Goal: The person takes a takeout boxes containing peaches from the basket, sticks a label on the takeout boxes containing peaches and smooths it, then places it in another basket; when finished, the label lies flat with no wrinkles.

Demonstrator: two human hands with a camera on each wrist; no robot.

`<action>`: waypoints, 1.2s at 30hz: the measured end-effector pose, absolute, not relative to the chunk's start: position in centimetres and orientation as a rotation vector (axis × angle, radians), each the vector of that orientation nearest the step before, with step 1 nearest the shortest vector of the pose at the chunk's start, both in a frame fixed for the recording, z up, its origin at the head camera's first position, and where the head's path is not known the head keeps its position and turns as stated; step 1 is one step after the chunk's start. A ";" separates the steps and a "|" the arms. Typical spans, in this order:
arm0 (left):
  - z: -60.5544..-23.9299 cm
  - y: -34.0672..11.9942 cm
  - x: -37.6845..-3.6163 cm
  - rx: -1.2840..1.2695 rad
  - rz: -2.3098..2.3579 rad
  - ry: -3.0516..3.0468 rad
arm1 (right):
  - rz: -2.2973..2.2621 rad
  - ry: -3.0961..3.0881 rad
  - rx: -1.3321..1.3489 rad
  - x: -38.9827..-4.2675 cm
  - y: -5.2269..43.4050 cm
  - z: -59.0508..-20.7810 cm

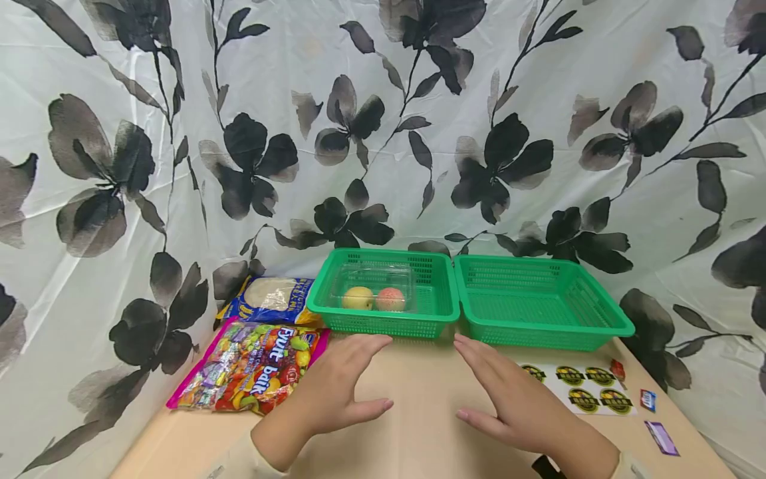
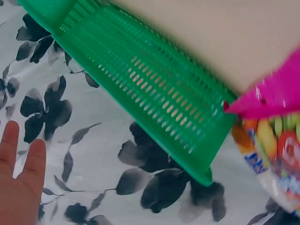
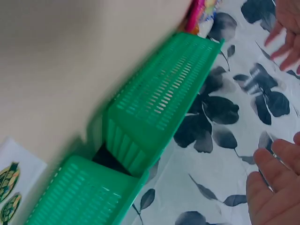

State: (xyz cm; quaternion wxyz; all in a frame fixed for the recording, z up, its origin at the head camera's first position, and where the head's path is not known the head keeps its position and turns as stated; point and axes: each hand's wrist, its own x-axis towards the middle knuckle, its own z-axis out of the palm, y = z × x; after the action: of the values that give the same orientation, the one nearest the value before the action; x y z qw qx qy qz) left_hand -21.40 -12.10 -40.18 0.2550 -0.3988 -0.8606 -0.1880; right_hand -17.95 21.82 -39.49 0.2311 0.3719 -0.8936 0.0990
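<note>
Both hands hover flat over the beige table (image 1: 419, 406), fingers straight, holding nothing. My left hand (image 1: 341, 382) lies just right of a pink bag of fruit candy (image 1: 251, 366). My right hand (image 1: 514, 399) is in front of the gap between two green baskets. The left basket (image 1: 383, 319) holds a clear plastic box (image 1: 374, 286) with a yellow fruit (image 1: 357, 297) and a pink fruit (image 1: 390, 299). The right basket (image 1: 538, 299) looks bare. The left wrist view shows the left basket's wall (image 2: 154, 93) and my fingers (image 2: 18, 173).
A blue packet of flat bread (image 1: 272, 299) lies behind the candy bag. A sticker sheet (image 1: 583, 386) and small sachets (image 1: 661, 436) lie at the right of the table. A floral cloth (image 1: 383, 120) hangs close behind and around the table.
</note>
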 end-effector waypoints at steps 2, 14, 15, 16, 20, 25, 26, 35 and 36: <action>-40.2 -11.9 -21.6 -1.025 -0.598 -2.379 | 0.302 -2.472 1.010 -18.4 21.7 -39.5; -41.1 -11.2 -23.3 -0.658 -1.116 -2.505 | 0.537 -2.550 0.937 -21.0 20.6 -38.9; -41.2 -11.1 -23.4 -0.638 -1.159 -2.496 | 0.554 -2.558 0.930 -21.2 20.6 -38.9; -41.3 -11.1 -23.6 -0.618 -1.201 -2.484 | 0.577 -2.566 0.927 -21.4 20.6 -38.9; -41.9 -10.8 -24.3 -0.499 -1.387 -2.437 | 0.672 -2.613 0.883 -22.3 20.4 -38.8; -42.7 -10.7 -25.5 -0.273 -1.617 -2.415 | 0.751 -2.652 0.820 -24.0 20.1 -38.7; -42.7 -10.7 -25.7 -0.228 -1.648 -2.416 | 0.762 -2.653 0.812 -24.5 20.1 -38.7; -43.9 -10.6 -27.8 0.077 -1.921 -2.347 | 1.129 -2.718 0.672 -28.3 19.5 -38.5; -44.0 -10.6 -28.0 0.113 -1.985 -2.317 | 1.160 -2.723 0.650 -28.7 19.4 -38.4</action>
State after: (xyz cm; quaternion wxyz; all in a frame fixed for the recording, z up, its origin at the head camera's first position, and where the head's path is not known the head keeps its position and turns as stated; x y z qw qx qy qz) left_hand -28.03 -10.58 -44.01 0.0442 0.0370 -0.7583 -0.6494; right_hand -28.70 19.37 -38.42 0.0556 0.2142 -0.8971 0.3823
